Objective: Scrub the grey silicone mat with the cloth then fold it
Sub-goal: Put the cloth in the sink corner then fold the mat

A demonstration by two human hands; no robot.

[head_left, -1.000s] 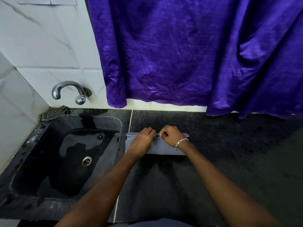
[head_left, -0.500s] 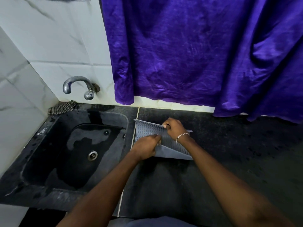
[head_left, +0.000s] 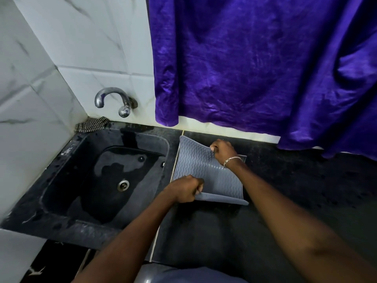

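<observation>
The grey silicone mat (head_left: 206, 170) lies on the dark speckled worktop (head_left: 306, 190) just right of the black sink (head_left: 61, 180), its wavy ridged face turned up and its far left corner reaching almost to the wall. The left hand (head_left: 184, 188) holds the mat at its near left edge, the grip clamped on that edge with fingers curled under. The right hand (head_left: 224, 151), wearing a silver bracelet (head_left: 232, 160) at the wrist, has its grip pinched on the far edge of the ridged sheet, which bows upward between the two hands. A smooth grey layer shows beneath it along the near side and at the far right corner. The checked cloth (head_left: 91, 124) sits bunched on the sink's back left corner below the chrome tap (head_left: 114, 99), well apart from both hands. Water films the basin around the drain (head_left: 123, 184). A purple curtain (head_left: 265, 68) hangs behind the worktop, beside white marbled tiles (head_left: 61, 48)
</observation>
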